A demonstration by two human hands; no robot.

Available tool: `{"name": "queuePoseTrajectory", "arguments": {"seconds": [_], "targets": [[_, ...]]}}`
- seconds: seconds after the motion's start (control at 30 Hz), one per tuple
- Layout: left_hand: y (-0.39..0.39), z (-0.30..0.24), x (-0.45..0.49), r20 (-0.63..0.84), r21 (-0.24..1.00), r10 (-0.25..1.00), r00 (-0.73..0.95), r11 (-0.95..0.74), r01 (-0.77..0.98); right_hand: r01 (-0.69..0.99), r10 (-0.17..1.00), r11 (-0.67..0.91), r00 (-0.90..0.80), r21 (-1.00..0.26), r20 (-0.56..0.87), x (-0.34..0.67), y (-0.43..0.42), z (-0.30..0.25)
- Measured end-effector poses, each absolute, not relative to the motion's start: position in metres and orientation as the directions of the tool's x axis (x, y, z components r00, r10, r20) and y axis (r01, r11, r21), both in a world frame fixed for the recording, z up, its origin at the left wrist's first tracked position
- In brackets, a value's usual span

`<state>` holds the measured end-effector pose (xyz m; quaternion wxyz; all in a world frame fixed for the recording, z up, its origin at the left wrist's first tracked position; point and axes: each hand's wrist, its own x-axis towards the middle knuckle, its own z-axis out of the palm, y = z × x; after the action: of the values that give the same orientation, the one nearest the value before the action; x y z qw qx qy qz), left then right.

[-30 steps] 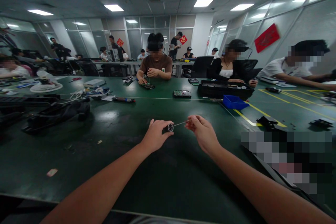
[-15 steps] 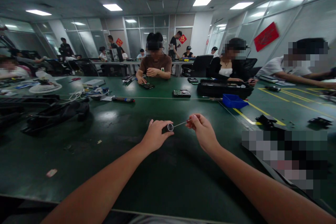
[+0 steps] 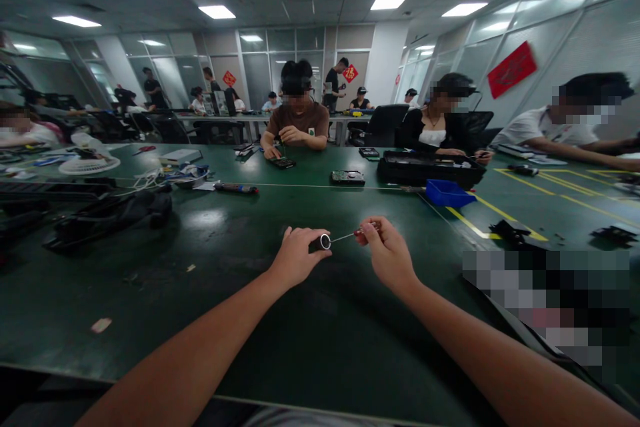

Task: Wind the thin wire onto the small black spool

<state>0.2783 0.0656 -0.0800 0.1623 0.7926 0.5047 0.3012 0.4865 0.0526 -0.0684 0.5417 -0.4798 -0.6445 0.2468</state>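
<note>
Above table (image 3: 273, 360), rod (image 3: 343, 237) crosswise, leftward-pointing

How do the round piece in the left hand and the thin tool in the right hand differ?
Shape: the round piece is stubby, while the thin tool shows a slender shaft. Colour: the round piece is dark with a pale rim; the thin tool's shaft is pale. Both are held, one in the left hand, one in the right hand; whether they touch is unclear.

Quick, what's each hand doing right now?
Left hand: closed, holding a small dark cylinder.
Right hand: closed, holding a thin-shafted tool.
</note>
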Motion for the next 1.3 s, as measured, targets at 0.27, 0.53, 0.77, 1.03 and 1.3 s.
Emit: {"name": "queuePoseTrajectory", "arguments": {"seconds": [0.27,0.53,0.77,1.03,1.3], "targets": [[0.0664,-0.0810,0.2779,0.310,0.559,0.895,0.322,-0.445,0.699,0.336,0.847,0.491,0.034,-0.804,0.531,0.4882,0.0481,-0.0646],[0.0657,-0.0786,0.2788,0.277,0.549,0.905,0.323,-0.425,0.720,0.439,0.850,0.470,0.009,-0.766,0.527,0.4895,0.0504,-0.0649],[0.0690,-0.0819,0.2757,0.285,0.552,0.903,0.321,-0.429,0.715,0.503,0.852,0.438,0.033,-0.746,0.522,0.4912,0.0519,-0.0628],[0.0706,-0.0858,0.2758,0.332,0.671,0.902,0.277,-0.432,0.603,0.486,0.853,0.424,0.069,-0.764,0.517,0.4903,0.0501,-0.0604],[0.0673,-0.0848,0.2798,0.242,0.707,0.929,0.279,-0.366,0.606,0.459,0.840,0.446,0.082,-0.768,0.537,0.4905,0.0524,-0.0638]]}}
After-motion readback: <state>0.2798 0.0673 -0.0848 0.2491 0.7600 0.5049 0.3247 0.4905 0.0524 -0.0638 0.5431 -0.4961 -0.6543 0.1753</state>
